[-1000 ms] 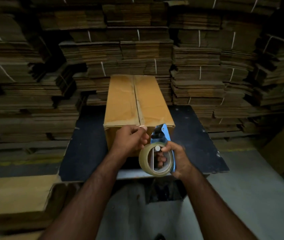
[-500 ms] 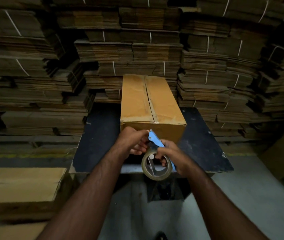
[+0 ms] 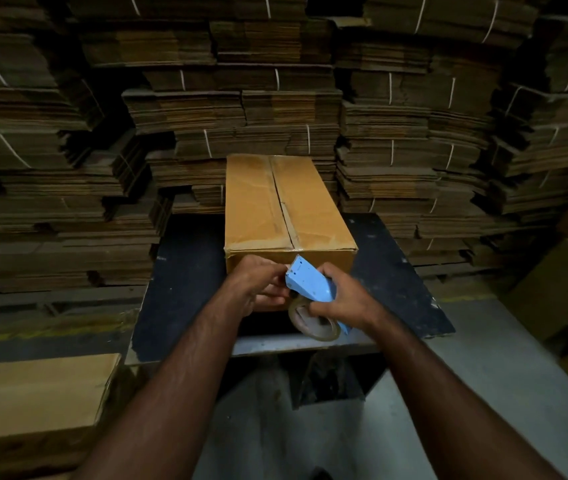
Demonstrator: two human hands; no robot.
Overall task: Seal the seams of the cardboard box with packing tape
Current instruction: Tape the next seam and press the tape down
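A long brown cardboard box (image 3: 268, 206) lies on a dark table (image 3: 185, 292), its closed top flaps meeting in a centre seam that runs away from me. My right hand (image 3: 341, 299) grips a blue tape dispenser (image 3: 310, 282) loaded with a roll of clear packing tape (image 3: 313, 323), held just in front of the box's near end face. My left hand (image 3: 258, 285) is against that near face beside the dispenser's toothed tip, fingers pinched at the tape end. The tape end itself is too small to make out.
Bundled stacks of flattened cardboard (image 3: 275, 109) wall in the back and both sides. Another brown box (image 3: 33, 393) sits low at my left. More boxes (image 3: 566, 289) stand at the right. Grey floor (image 3: 483, 393) lies below the table's front edge.
The dispenser has tipped forward so its blue body faces up and the roll sits lower. Both hands stay at the box's near face. My view has shifted slightly.
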